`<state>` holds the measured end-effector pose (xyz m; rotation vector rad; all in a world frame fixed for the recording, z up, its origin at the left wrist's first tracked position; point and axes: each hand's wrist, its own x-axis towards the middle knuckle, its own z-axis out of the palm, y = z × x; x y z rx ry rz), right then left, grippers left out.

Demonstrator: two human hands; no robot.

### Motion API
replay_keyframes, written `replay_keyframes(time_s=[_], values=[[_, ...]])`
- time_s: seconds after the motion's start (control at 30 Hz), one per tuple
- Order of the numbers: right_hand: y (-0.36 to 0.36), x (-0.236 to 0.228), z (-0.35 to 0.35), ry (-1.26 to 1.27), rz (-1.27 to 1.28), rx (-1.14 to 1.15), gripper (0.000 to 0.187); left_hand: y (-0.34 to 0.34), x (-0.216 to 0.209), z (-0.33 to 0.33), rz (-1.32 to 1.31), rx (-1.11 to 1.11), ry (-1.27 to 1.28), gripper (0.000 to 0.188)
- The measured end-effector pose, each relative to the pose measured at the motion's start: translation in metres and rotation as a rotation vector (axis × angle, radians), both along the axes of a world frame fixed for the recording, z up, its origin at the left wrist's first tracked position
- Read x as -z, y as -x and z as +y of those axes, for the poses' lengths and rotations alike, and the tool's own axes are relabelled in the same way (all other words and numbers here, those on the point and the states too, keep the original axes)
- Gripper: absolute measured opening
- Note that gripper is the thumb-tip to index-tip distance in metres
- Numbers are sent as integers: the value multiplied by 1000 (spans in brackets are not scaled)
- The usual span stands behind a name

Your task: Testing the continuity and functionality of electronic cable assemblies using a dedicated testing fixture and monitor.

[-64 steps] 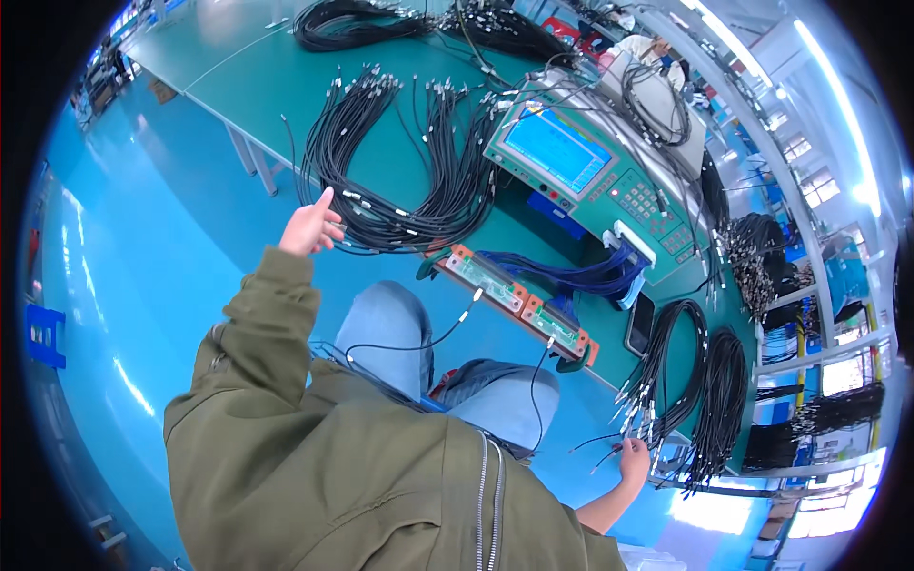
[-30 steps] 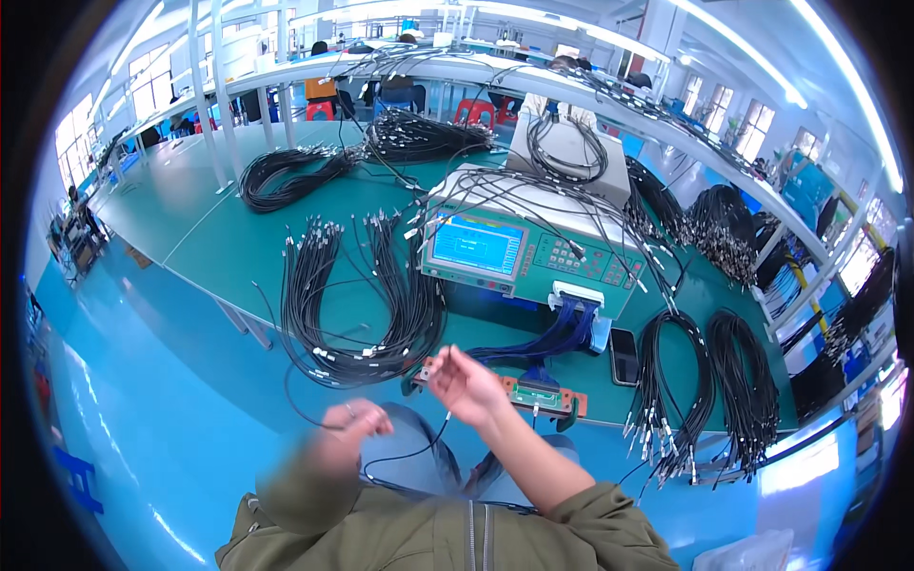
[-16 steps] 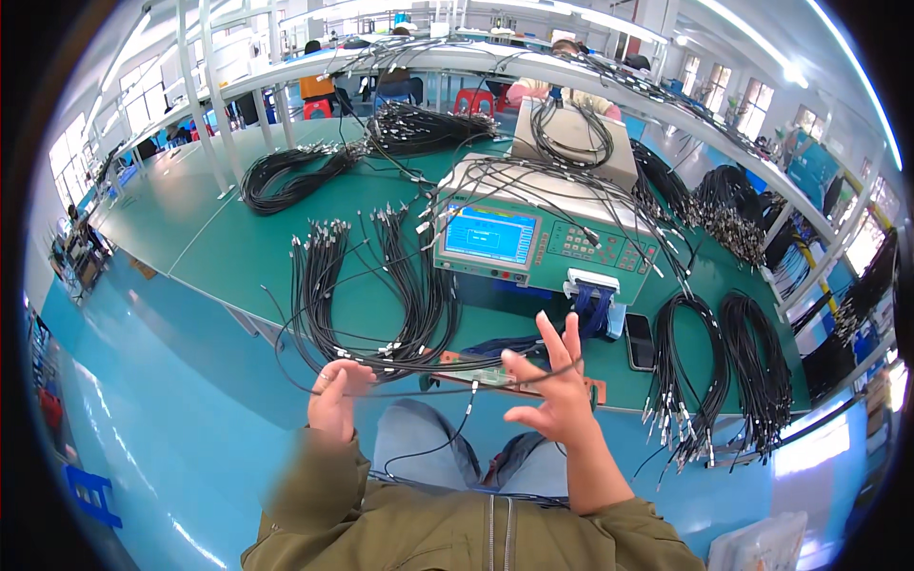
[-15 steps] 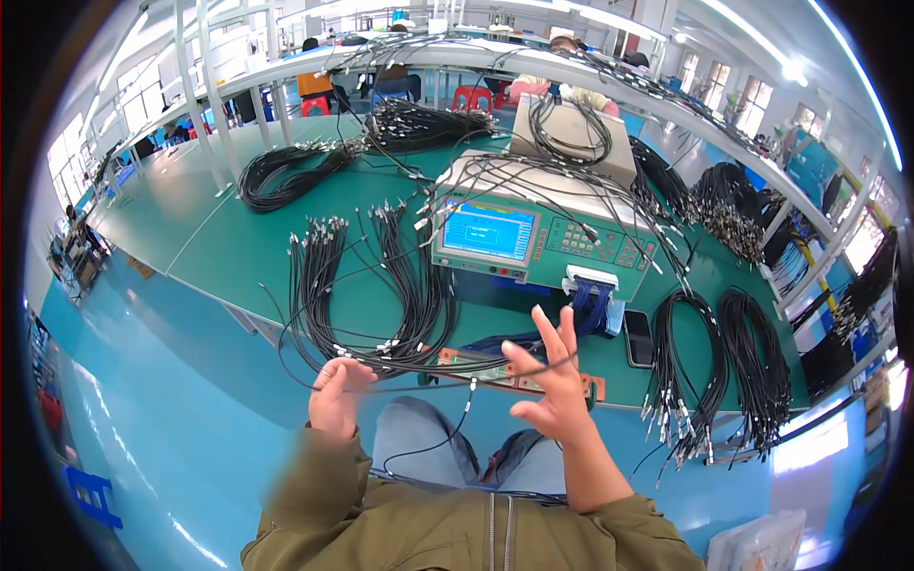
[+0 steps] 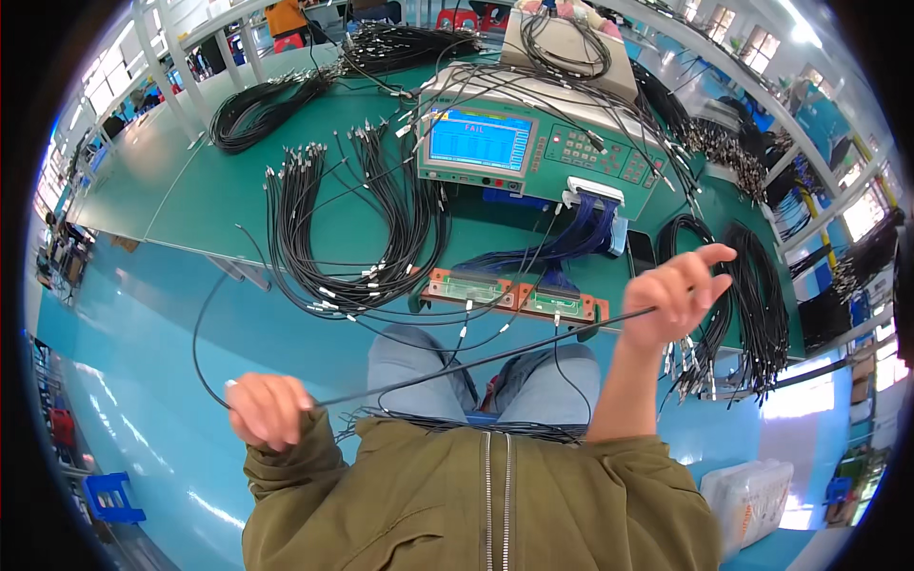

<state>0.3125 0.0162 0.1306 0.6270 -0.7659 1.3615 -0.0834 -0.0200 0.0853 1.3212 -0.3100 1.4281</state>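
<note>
Far left, a blue stool stands on the floor. Next, the left hand, fingers curled narrow around a black cable! One loop of it bows out leftward; the rest runs slanting up over the knees, in front of the fixture. Behind that, a bundle lies on the table, left of the tester. And there's the right hand, fingers half curled, holding the cable's other stretch, just before two hanging coils.

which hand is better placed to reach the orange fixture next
Probably the right hand: it appears close to the right end of the orange fixture, while the left hand is farther off. Neither looks free, with the black cable between them.
</note>
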Motion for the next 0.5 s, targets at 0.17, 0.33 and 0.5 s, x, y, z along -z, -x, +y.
replay_keyframes(time_s=[0.17, 0.33, 0.5], values=[[-77, 12, -41, 349, -61, 349, 20, 53, 7, 9, -441, 48, 507, 22], [-169, 73, -110, 782, 143, 489, 24, 129, 69, 19, -526, -264, 1056, 22], [-200, 125, -169, 994, 73, 660, 24, 168, 146, 7, -534, -960, 1523, 23]])
